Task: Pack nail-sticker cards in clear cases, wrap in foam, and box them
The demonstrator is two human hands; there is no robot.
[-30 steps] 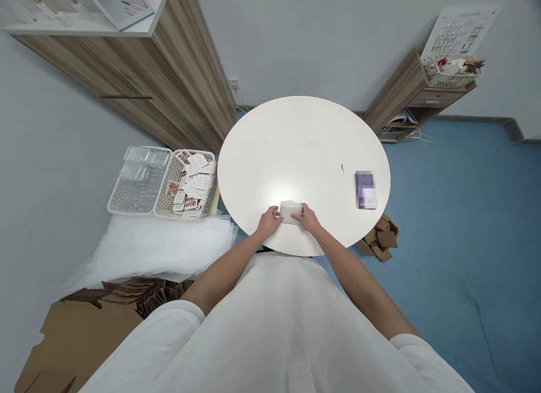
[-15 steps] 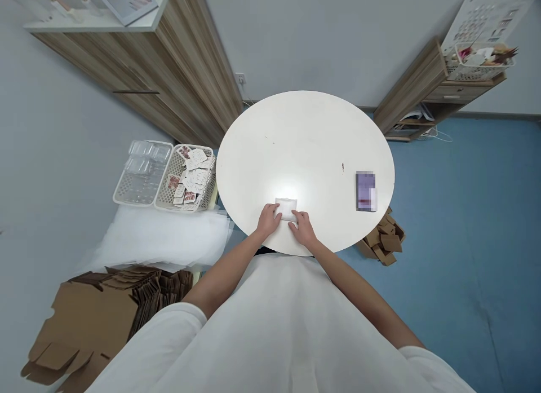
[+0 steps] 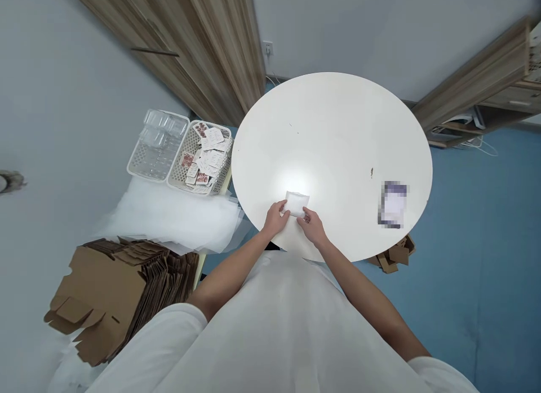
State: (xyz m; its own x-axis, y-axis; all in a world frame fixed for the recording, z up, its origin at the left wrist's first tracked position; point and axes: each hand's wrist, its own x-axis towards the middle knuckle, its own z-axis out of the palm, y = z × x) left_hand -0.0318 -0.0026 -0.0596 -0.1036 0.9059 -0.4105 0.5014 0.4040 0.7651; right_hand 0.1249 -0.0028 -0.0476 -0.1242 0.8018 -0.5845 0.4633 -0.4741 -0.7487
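A small white packet [image 3: 297, 203], seemingly wrapped in thin foam sheet, is at the near side of the round white table [image 3: 338, 128]. My left hand [image 3: 276, 217] grips its left edge between thumb and fingers. On the opposite edge, my right hand [image 3: 311, 226] holds the lower right corner with fingers curled. Whether the packet rests on the tabletop or is slightly raised, I cannot tell. Its contents are hidden.
Left of the table are a basket of printed cards [image 3: 211, 189], a basket of clear plastic boxes [image 3: 137, 170], white foam sheets [image 3: 181, 215] and flattened cardboard boxes [image 3: 105, 280]. A blurred-out rectangular object [image 3: 393, 206] lies at the table's right. Cardboard pieces [image 3: 397, 255] sit below that edge.
The head view has shifted, so the table appears larger and farther right. My fingers have moved from the packet's top to its side edges, and both hands now grip it.
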